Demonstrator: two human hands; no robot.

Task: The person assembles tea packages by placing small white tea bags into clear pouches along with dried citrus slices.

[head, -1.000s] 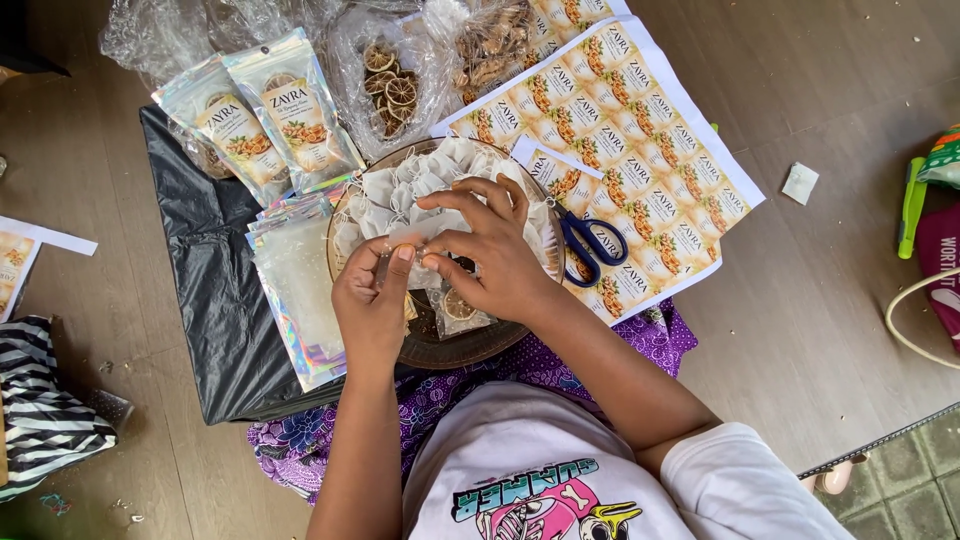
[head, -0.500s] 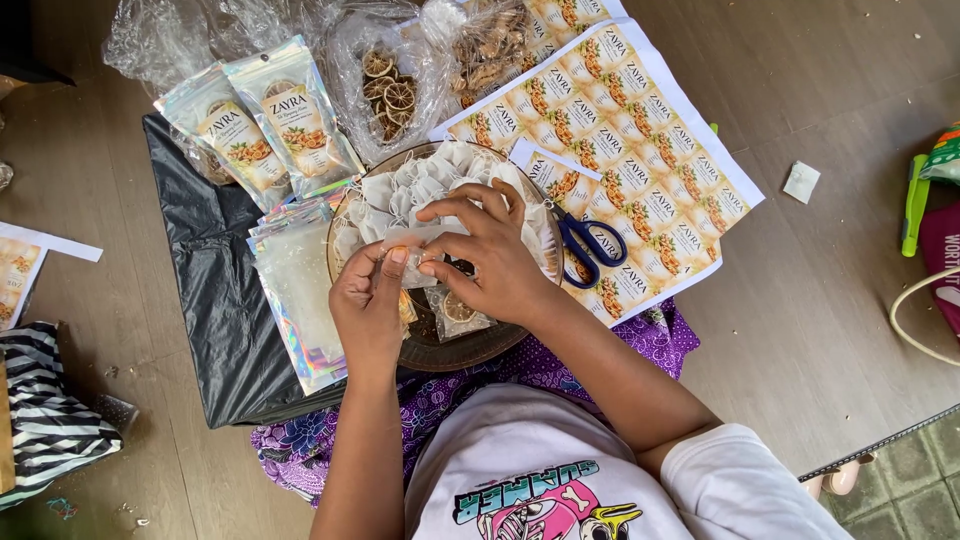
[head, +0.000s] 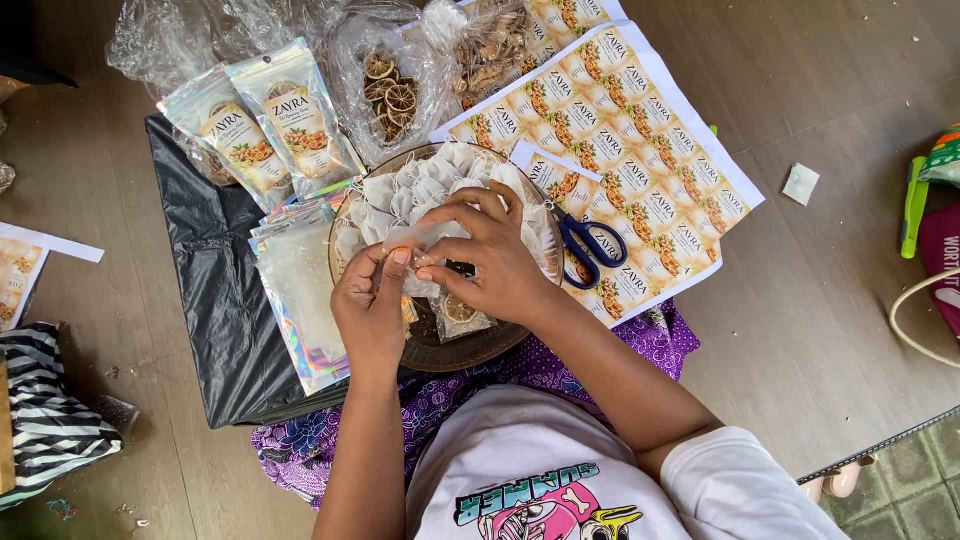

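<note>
Two hands, my left hand (head: 372, 305) and right hand (head: 487, 258), pinch one small white pouch (head: 425, 238) above the round tray (head: 480, 350); a loose grip could spill its filling among the other pouches.

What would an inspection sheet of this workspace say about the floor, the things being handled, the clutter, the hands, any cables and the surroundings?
Surface: wooden floor with a black plastic sheet spread on it.
Job's things: small white pouch held over a round tray piled with similar pouches.
Clutter: blue scissors, label sheets, shiny packets, bag of dried slices.
Hands: left hand and right hand both pinch the pouch.
Cables: white cord at the right edge.
Surroundings: striped cloth, purple fabric.
</note>
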